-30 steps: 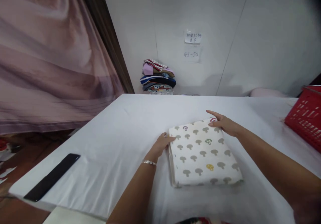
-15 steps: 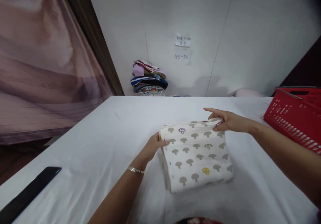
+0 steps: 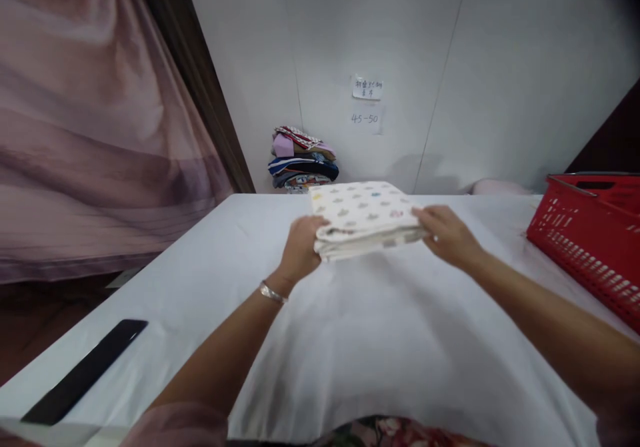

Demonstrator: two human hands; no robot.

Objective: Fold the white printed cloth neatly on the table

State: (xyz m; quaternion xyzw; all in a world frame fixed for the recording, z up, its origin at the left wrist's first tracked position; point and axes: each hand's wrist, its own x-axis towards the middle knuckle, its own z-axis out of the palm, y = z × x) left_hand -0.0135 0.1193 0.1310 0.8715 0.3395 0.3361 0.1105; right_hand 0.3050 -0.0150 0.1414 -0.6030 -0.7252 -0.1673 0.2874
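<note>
A white cloth (image 3: 360,205) printed with small mushrooms is folded into a flat, layered bundle. It is held up over the far part of the white-covered table, its folded edges facing me. My left hand (image 3: 302,243), with a silver bracelet at the wrist, grips the bundle's near left corner. At the near right corner my right hand (image 3: 444,232) pinches the layers between thumb and fingers. Some fingertips of both hands are hidden by the cloth or behind it.
Behind the far table edge stands a stack of folded clothes (image 3: 303,160) against the wall. A red plastic basket (image 3: 590,247) is at the right. On the left of the white tablecloth (image 3: 200,280) lies a flat black object (image 3: 87,370). A pink curtain (image 3: 100,120) hangs at left.
Both hands have lifted the cloth and carried it away from me towards the far edge. It was tilted with its printed face towards me; now it lies nearly level, near edge showing.
</note>
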